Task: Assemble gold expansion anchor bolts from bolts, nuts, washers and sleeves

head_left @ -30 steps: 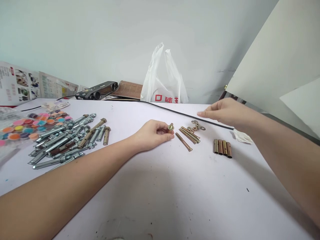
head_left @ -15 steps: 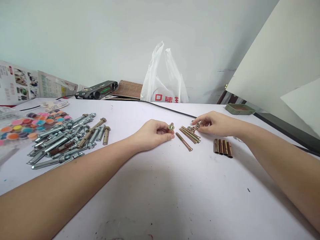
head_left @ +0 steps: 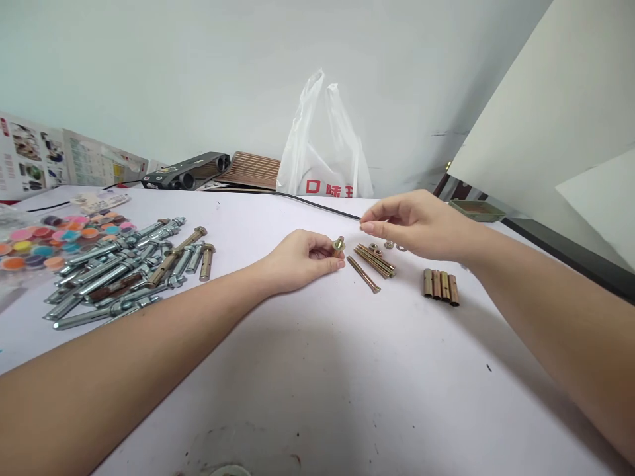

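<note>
My left hand (head_left: 297,261) rests on the white table (head_left: 317,370) and pinches a short brass-coloured bolt with a nut (head_left: 338,246) upright at its fingertips. My right hand (head_left: 417,225) hovers just above and to the right of it, thumb and forefinger pinched on a tiny washer that barely shows. Beneath that hand lie a few loose washers and nuts (head_left: 394,246), a bundle of long brass bolts (head_left: 374,259) and one separate bolt (head_left: 363,274). Several brass sleeves (head_left: 440,286) lie side by side further right.
A heap of silver anchor bolts (head_left: 114,271) lies at the left, with coloured discs (head_left: 44,238) beyond it. At the back are a white plastic bag (head_left: 325,158), a black cable (head_left: 317,203), a black device (head_left: 186,177) and a green tray (head_left: 476,209). A white board (head_left: 555,119) leans at the right.
My right hand came down onto the washers and nuts, then lifted towards the left hand with its fingertips pinched. The left hand has kept still with its bolt.
</note>
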`<state>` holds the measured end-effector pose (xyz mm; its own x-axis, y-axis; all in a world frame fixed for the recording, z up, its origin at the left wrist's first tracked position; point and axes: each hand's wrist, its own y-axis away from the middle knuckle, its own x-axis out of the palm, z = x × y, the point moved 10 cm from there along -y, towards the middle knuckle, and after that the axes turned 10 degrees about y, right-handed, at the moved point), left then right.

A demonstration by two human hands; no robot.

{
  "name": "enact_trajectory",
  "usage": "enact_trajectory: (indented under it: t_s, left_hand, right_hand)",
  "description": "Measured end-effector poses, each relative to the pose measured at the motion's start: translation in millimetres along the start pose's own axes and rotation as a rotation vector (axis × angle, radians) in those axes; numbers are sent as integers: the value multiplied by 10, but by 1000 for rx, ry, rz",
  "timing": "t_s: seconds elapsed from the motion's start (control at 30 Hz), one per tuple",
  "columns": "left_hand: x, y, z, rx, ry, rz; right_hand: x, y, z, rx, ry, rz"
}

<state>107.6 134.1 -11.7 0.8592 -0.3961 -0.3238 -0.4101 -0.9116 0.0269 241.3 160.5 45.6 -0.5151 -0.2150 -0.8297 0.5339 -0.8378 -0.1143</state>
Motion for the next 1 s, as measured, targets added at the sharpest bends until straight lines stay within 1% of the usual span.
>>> enact_trajectory:
  t_s: [0.07,0.13,0.23,0.33,0.4,0.47,0.53,0.63,0.7,0.73,0.8,0.83,0.87,0.97,1.0]
  left_hand:
    - [4,5,-15,8,-7,6]
    - [9,9,-27,23,-8,12]
    - [17,10,-27,36,-5,17]
    - [22,11,-24,28,-6,19]
    - [17,15,-30,16,-6,13]
    - [14,22,-37,3,-4,10]
    - [16,25,-48,5,-1,15]
    - [11,16,-57,36,1,22]
    - [-10,0,-21,33,22,13]
    - [-22,-10,10,19,38,7]
    - [-40,-26,65,-10,67,0]
    - [-45,-31,75,-14,73,0]
    - [-45,-34,75,-11,73,4]
    - [-36,-31,46,3,76,19]
    - [-41,-29,47,-4,78,13]
  right_hand:
    - [17,21,311,-131,-45,-36]
    - [68,54,526,-233,-23,-37]
    - [140,93,655,-316,46,-23]
    - [159,92,638,-336,113,-68]
    - [143,72,572,-305,123,-140]
    - [149,49,478,-243,110,-190]
    - [171,45,407,-196,91,-204]
    - [203,93,429,-235,53,-164]
    - [145,143,443,-255,-6,-177]
    - [79,168,427,-243,-44,-221]
    - [-47,201,344,-168,-111,-331]
    - [-61,203,306,-127,-136,-355]
    - [-26,190,291,-103,-157,-336]
    - [209,132,308,-62,-205,-154]
    - [229,135,302,-43,-230,-140]
